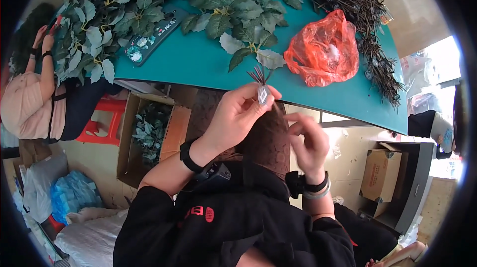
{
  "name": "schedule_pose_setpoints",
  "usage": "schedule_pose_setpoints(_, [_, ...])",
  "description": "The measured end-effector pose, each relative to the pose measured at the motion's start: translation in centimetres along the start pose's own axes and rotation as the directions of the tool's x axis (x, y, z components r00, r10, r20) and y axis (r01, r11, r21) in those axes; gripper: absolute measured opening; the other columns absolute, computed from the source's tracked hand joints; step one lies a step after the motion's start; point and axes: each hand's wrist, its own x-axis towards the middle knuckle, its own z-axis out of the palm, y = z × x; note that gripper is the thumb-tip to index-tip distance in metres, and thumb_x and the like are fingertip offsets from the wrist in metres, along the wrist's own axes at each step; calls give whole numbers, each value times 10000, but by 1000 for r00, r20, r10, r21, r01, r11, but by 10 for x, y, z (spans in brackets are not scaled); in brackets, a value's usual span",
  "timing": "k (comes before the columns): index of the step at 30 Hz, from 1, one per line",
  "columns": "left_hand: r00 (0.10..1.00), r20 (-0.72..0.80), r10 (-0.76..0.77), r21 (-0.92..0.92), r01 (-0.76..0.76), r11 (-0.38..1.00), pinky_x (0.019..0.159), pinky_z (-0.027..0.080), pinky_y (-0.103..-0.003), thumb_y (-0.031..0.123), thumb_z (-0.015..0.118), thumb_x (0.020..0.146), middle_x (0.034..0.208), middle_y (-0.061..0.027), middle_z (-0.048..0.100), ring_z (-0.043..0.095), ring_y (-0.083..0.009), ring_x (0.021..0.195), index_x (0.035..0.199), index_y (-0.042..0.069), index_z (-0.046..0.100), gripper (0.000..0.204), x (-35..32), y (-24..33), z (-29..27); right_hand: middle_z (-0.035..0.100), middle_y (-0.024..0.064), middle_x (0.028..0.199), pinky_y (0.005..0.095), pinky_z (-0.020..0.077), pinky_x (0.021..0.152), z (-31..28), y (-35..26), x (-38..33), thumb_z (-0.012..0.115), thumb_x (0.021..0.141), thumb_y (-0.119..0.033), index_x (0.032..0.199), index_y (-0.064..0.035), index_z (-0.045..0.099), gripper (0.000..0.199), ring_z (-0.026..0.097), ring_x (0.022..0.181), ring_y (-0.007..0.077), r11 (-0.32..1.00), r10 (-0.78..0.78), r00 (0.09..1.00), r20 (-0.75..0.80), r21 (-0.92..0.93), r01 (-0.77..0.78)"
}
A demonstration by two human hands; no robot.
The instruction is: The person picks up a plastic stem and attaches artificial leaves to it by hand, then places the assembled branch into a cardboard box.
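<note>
At the table's front edge my left hand (233, 115) pinches a small bunch of thin dark-brown stems (257, 74), their tips fanning upward. A small silvery tag (263, 95) with a pale diamond-shaped mark shows at the thumb and fingertips. My right hand (310, 142) is apart from the left, a little lower and to its right. Its fingers are curled and smeared by motion, so whether they hold anything is unclear. Just beyond the bunch, a spray of artificial green leaves (248, 45) lies on the green table (198, 70).
A crumpled red plastic bag (325, 50) and a pile of dark stems (365, 33) lie right. Among leafy branches (94, 28) at left rests a phone in a floral case (154, 38). Below stands a carton (130, 137) with leaves. A co-worker (32, 95) works at left.
</note>
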Motion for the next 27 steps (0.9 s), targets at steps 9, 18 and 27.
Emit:
schedule_pose_setpoints(9, [957, 121, 264, 778, -257, 573, 623, 472, -308, 50, 576, 869, 827, -121, 612, 605, -233, 700, 947, -43, 593, 122, -9, 4, 3, 581, 117, 1095, 173, 416, 550, -10, -32, 50, 700, 719, -40, 1299, -7, 430, 640, 516, 646, 84, 838, 377, 926, -20, 432, -332])
schedule_pose_setpoints(18, [918, 202, 340, 796, -357, 489, 604, 482, -353, 4, 598, 812, 808, -156, 600, 610, -319, 706, 959, -37, 605, 152, -9, 2, 3, 603, 48, 946, 168, 429, 572, -2, -29, 60, 705, 726, 8, 1179, -8, 552, 478, 518, 694, 31, 892, 409, 907, 103, 164, -421])
schedule_pose_setpoints(27, [930, 179, 320, 800, -327, 503, 612, 490, -384, 8, 625, 792, 823, -144, 602, 604, -324, 734, 953, -13, 608, 163, -9, -4, 4, 577, 50, 891, 182, 467, 567, -2, -21, 54, 606, 795, 44, 999, 29, 591, 205, 565, 667, 75, 773, 460, 876, 147, 419, -477])
